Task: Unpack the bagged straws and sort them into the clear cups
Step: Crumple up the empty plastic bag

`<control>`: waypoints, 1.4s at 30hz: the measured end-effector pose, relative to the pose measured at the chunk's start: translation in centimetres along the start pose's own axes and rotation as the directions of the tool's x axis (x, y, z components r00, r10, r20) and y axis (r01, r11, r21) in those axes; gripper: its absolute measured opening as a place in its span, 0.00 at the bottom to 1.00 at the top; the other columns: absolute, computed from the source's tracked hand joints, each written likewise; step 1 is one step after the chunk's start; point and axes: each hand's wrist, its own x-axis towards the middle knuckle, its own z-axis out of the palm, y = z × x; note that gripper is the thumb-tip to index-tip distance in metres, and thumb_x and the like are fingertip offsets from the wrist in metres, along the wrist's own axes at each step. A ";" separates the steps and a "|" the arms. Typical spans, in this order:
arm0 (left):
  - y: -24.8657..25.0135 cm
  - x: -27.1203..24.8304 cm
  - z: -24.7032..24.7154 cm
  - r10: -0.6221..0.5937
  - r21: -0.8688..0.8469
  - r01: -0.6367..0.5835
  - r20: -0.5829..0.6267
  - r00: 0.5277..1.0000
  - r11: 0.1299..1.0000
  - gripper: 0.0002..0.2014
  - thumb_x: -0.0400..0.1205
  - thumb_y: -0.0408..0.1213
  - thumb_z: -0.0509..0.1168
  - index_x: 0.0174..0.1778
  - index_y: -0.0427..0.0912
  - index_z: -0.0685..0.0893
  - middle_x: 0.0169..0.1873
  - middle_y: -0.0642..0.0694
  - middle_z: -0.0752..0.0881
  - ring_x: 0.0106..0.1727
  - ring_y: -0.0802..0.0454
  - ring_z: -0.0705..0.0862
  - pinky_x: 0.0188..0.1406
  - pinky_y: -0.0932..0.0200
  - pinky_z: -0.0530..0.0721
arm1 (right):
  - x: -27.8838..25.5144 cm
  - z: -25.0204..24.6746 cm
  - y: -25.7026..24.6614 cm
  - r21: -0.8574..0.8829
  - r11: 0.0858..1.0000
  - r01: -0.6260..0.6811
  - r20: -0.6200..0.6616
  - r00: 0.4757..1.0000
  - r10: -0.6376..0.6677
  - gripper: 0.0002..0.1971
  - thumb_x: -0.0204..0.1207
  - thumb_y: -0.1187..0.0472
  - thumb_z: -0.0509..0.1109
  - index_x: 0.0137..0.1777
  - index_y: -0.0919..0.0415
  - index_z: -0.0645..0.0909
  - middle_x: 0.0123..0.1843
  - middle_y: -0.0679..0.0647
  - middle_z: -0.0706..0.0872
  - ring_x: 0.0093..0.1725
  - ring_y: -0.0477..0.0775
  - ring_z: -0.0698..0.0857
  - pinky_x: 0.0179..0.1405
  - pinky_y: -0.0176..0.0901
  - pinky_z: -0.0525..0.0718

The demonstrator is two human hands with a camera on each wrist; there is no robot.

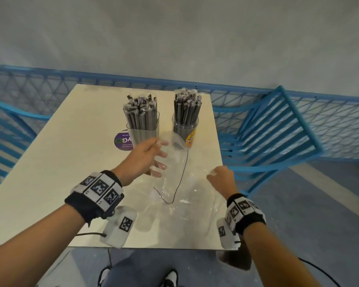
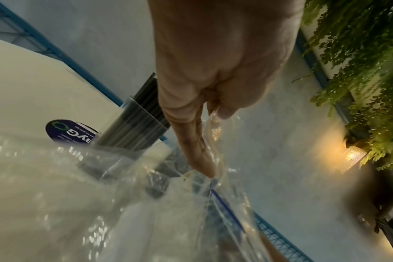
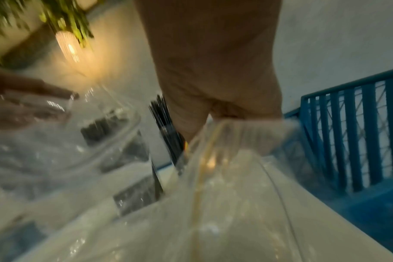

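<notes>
On the cream tabletop, two clear cups hold dark straws standing upright, just beyond the hands. Between them the empty clear bag stretches, its mouth toward the cups: the left hand pinches one edge, the right hand grips the other. The right wrist view is blurred, fingers hidden.

Blue chair (slatted), grey wall

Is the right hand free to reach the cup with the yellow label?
Probably not yet: the right hand pinches the clear bag, which also hangs before the cup.
</notes>
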 end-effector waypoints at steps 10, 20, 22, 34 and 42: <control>2.7 -0.1 3.0 0.184 0.019 -0.198 0.290 0.939 0.980 0.29 0.79 0.73 0.40 0.67 0.75 0.78 0.75 0.70 0.72 0.80 0.63 0.65 0.79 0.43 0.56 | -3.8 -8.7 -3.4 0.608 0.702 0.372 -0.263 0.928 -0.264 0.06 0.82 0.59 0.62 0.45 0.59 0.78 0.45 0.51 0.79 0.46 0.50 0.77 0.47 0.44 0.74; 3.5 2.4 6.4 0.432 0.651 -0.463 0.222 0.874 0.602 0.60 0.62 0.68 0.75 0.80 0.74 0.39 0.86 0.46 0.43 0.85 0.36 0.53 0.77 0.27 0.61 | -7.2 -10.7 -6.8 0.978 0.198 0.066 -0.021 0.975 -0.223 0.15 0.82 0.62 0.56 0.55 0.68 0.83 0.54 0.57 0.90 0.59 0.58 0.87 0.59 0.58 0.83; 4.0 2.8 6.7 0.482 0.662 -0.478 0.196 0.854 0.578 0.62 0.62 0.69 0.74 0.82 0.68 0.37 0.85 0.46 0.59 0.82 0.40 0.62 0.76 0.22 0.55 | -7.3 -10.9 -7.2 0.987 0.158 0.035 -0.005 0.982 -0.188 0.15 0.82 0.63 0.57 0.51 0.67 0.85 0.50 0.57 0.91 0.55 0.57 0.88 0.52 0.57 0.86; 2.5 5.1 5.5 0.525 0.435 -0.620 0.329 0.785 0.653 0.28 0.77 0.23 0.64 0.72 0.47 0.79 0.53 0.36 0.80 0.57 0.40 0.80 0.50 0.66 0.66 | -8.8 -14.4 -6.5 0.562 0.669 0.487 -0.508 0.841 -0.185 0.19 0.84 0.56 0.63 0.73 0.41 0.68 0.72 0.53 0.74 0.71 0.52 0.76 0.60 0.45 0.80; 4.6 5.5 9.6 0.409 -0.203 -0.371 0.199 0.891 0.906 0.18 0.77 0.13 0.54 0.53 0.34 0.81 0.47 0.42 0.85 0.47 0.49 0.84 0.44 0.52 0.87 | -8.0 -10.3 -2.9 0.631 0.725 0.275 -0.111 0.957 -0.266 0.36 0.70 0.37 0.74 0.76 0.32 0.62 0.77 0.49 0.66 0.77 0.58 0.69 0.74 0.65 0.73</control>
